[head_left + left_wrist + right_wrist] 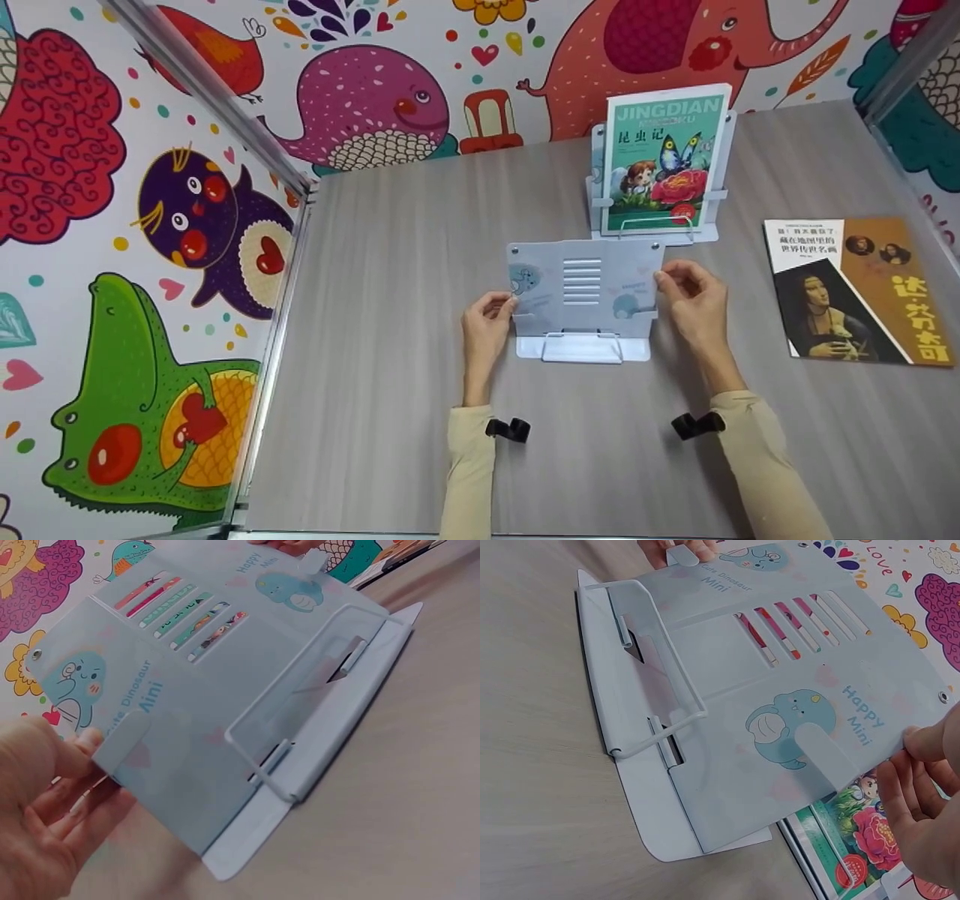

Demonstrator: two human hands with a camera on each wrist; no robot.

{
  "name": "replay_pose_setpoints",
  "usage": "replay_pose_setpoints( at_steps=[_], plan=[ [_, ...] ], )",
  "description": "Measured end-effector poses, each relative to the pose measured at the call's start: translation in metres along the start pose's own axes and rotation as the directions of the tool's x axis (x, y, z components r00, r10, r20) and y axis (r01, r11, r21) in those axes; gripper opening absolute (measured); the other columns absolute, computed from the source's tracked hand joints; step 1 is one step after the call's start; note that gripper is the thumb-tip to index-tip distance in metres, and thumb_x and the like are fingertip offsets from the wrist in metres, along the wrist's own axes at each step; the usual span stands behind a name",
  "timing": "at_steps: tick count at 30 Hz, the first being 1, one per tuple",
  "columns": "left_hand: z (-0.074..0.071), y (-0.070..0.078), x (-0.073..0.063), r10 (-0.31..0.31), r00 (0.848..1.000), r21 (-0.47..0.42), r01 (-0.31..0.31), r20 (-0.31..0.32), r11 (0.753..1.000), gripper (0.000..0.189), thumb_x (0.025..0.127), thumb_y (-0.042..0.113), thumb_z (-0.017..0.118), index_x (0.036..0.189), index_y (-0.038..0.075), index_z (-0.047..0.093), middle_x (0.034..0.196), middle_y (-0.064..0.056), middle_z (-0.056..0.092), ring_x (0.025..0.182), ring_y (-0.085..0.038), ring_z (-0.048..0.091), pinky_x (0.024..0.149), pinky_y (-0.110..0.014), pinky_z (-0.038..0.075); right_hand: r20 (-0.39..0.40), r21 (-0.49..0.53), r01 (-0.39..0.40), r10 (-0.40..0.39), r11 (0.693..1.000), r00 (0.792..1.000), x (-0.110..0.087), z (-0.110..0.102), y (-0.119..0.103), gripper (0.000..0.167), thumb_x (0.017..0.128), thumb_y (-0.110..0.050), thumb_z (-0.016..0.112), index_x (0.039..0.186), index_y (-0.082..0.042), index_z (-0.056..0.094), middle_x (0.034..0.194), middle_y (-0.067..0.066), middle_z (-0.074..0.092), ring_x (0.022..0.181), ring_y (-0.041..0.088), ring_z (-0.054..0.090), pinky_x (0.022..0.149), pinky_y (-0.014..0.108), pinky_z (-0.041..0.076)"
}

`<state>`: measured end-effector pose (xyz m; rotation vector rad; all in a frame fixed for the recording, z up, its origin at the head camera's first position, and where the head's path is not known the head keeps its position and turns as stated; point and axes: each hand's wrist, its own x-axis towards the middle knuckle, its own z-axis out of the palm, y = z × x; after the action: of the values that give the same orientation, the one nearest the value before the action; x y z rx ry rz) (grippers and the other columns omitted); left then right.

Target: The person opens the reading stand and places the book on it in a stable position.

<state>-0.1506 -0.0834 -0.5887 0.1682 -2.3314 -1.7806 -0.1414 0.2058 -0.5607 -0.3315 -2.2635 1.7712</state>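
A pale blue metal book stand (pixel 544 300) with dinosaur prints, several slots and a wire page holder (pixel 247 742) stands tilted back on the table, no book on it. My left hand (pixel 486 322) pinches its left edge, the thumb by a side tab (pixel 124 742). On the opposite edge, my right hand (pixel 697 304) pinches the panel between thumb and fingers, just above the other side tab (pixel 825 757). Behind it, a second book stand (pixel 596 191) bears a green children's book (pixel 652 217) with a butterfly and a flower on its cover.
A brown and white book (pixel 855 292) with a portrait lies flat on the right of the grey wood-grain table (pixel 375 337). Walls with cartoon animals (pixel 375 112) close off the back and the left side. Black wrist mounts (pixel 510 429) sit on both sleeves.
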Motion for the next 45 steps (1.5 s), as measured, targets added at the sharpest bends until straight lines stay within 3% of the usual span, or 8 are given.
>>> replay_pose_setpoints(
  at_steps=[5, 15, 24, 34, 37, 40, 42, 45],
  plan=[
    [0.000, -0.009, 0.000, 0.025, 1.000, 0.004, -0.025, -0.012, 1.000, 0.010, 0.089, 0.003, 0.075, 0.094, -0.005, 0.074, 0.091, -0.020, 0.074, 0.081, -0.026, 0.071, 0.076, -0.034, 0.060, -0.011, 0.030, 0.049, -0.049, 0.998, 0.999, 0.001, 0.001, 0.004, 0.018, 0.095, -0.006, 0.069, 0.110, 0.004, 0.069, 0.090, -0.005, 0.062, 0.079, 0.012, 0.054, 0.069, 0.013, 0.046],
    [-0.002, -0.011, 0.001, 0.020, 1.000, -0.020, -0.020, 0.018, 1.000, 0.008, 0.091, 0.005, 0.074, 0.094, -0.002, 0.074, 0.091, -0.015, 0.074, 0.081, -0.016, 0.069, 0.074, -0.022, 0.058, 0.014, 0.003, 0.050, -0.050, 0.999, 0.999, -0.008, 0.000, -0.030, 0.021, 0.096, -0.004, 0.066, 0.111, 0.010, 0.066, 0.092, 0.000, 0.063, 0.081, 0.011, 0.053, 0.072, 0.013, 0.045],
    [-0.001, -0.010, 0.001, 0.025, 0.999, -0.020, -0.024, 0.026, 1.000, 0.008, 0.092, 0.004, 0.073, 0.095, -0.003, 0.074, 0.091, -0.016, 0.074, 0.079, -0.017, 0.069, 0.073, -0.021, 0.058, -0.005, 0.013, 0.030, -0.030, 0.999, 1.000, 0.011, 0.003, 0.002, 0.021, 0.096, -0.010, 0.069, 0.112, 0.004, 0.068, 0.093, -0.005, 0.062, 0.084, 0.012, 0.054, 0.074, 0.015, 0.046],
    [0.004, -0.009, -0.008, 0.095, 0.993, -0.026, -0.097, -0.071, 0.995, 0.012, 0.092, 0.005, 0.073, 0.104, 0.001, 0.074, 0.101, -0.013, 0.075, 0.091, -0.022, 0.072, 0.084, -0.031, 0.060, 0.013, 0.060, 0.069, -0.070, 0.996, 0.997, 0.005, -0.004, -0.011, 0.020, 0.095, -0.003, 0.068, 0.110, 0.011, 0.068, 0.090, -0.002, 0.065, 0.081, 0.012, 0.057, 0.072, 0.014, 0.048],
    [0.014, -0.003, -0.016, 0.229, 0.954, 0.008, -0.232, -0.193, 0.973, 0.017, 0.094, 0.004, 0.069, 0.111, 0.003, 0.070, 0.108, -0.011, 0.071, 0.099, -0.023, 0.069, 0.090, -0.035, 0.058, 0.003, 0.079, 0.080, -0.080, 0.994, 0.997, 0.002, -0.021, -0.019, 0.020, 0.094, 0.001, 0.067, 0.107, 0.016, 0.065, 0.087, -0.003, 0.068, 0.078, 0.009, 0.061, 0.072, 0.013, 0.048],
    [0.031, 0.009, -0.020, 0.410, 0.868, 0.050, -0.414, -0.280, 0.909, 0.016, 0.093, -0.001, 0.068, 0.109, 0.002, 0.068, 0.104, -0.012, 0.067, 0.095, -0.025, 0.067, 0.085, -0.036, 0.058, -0.064, 0.078, 0.075, -0.071, 0.994, 0.995, 0.006, -0.047, -0.013, 0.019, 0.094, 0.002, 0.065, 0.105, 0.018, 0.065, 0.083, -0.008, 0.069, 0.075, 0.003, 0.063, 0.070, 0.012, 0.048],
    [0.046, 0.016, -0.023, 0.508, 0.820, 0.034, -0.518, -0.266, 0.855, 0.015, 0.091, -0.005, 0.068, 0.105, 0.000, 0.068, 0.099, -0.013, 0.066, 0.090, -0.026, 0.066, 0.079, -0.035, 0.058, -0.123, 0.077, 0.042, -0.033, 0.996, 0.992, 0.013, -0.068, -0.002, 0.018, 0.095, 0.002, 0.064, 0.105, 0.016, 0.065, 0.082, -0.012, 0.070, 0.074, 0.001, 0.063, 0.069, 0.011, 0.049],
    [0.075, 0.026, -0.031, 0.594, 0.793, -0.027, -0.602, -0.133, 0.798, 0.014, 0.090, -0.008, 0.067, 0.103, -0.002, 0.067, 0.096, -0.014, 0.067, 0.086, -0.024, 0.066, 0.075, -0.028, 0.059, -0.219, 0.081, -0.011, 0.028, 0.997, 0.975, 0.025, -0.098, 0.020, 0.012, 0.094, 0.000, 0.066, 0.103, 0.007, 0.071, 0.080, -0.017, 0.069, 0.072, -0.001, 0.061, 0.067, 0.010, 0.049]
  ],
)
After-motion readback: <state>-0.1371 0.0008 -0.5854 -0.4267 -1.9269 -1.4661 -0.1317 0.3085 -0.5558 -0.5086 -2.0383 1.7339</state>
